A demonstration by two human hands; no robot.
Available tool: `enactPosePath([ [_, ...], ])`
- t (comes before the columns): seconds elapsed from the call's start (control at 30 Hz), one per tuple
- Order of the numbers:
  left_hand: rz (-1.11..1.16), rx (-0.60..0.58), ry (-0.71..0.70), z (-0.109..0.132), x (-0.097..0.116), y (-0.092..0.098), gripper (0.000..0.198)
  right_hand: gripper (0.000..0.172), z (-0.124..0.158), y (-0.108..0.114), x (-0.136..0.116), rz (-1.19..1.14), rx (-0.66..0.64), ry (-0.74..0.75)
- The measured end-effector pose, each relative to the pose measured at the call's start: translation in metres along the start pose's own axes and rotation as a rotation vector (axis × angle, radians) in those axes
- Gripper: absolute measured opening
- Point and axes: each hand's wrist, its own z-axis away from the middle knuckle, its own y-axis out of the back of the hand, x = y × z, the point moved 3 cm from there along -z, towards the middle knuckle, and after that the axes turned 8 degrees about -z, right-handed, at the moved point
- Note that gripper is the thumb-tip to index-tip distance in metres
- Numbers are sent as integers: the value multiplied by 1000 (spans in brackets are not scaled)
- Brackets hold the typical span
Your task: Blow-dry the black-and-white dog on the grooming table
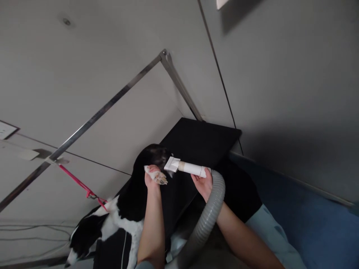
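Observation:
A black and white dog point(131, 201) stands on a black table point(196, 134), its head low at the left. My left hand point(150, 178) is closed around one of its paws point(159, 176), with the pads turned up. In my right hand point(204, 184) is a white dryer nozzle point(192, 169) with a flat, wide tip and a beige band. The tip points left, close to the paw and the dog's hindquarters. A grey ribbed hose point(209, 213) runs from the nozzle down between my forearms.
A metal bar frame point(106, 106) rises over the table. From it a pink leash point(77, 181) leads down to the dog's neck. Grey walls stand behind, with a socket point(7, 130) at the far left. Cables point(33, 226) hang at the lower left. Blue floor point(316, 220) lies at the right.

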Motion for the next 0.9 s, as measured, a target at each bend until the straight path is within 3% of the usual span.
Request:
enactPosePath([
  [0.2,-143,171,-32,10,-4,-3,27,19,4,-8,5,-7,8,-35],
  [0.43,-181,120,3,13,-14,22,18,21,7,0,-1,49,51,-49],
  [0.53,-170,116,61,15,-20,40,1,20,10,6,-6,72,68,-48],
  [0.7,15,200,188,28,-47,59,34,19,19,12,-21,117,75,-33],
  [0.9,-75,330,266,41,-86,68,35,20,36,17,-39,216,87,22],
])
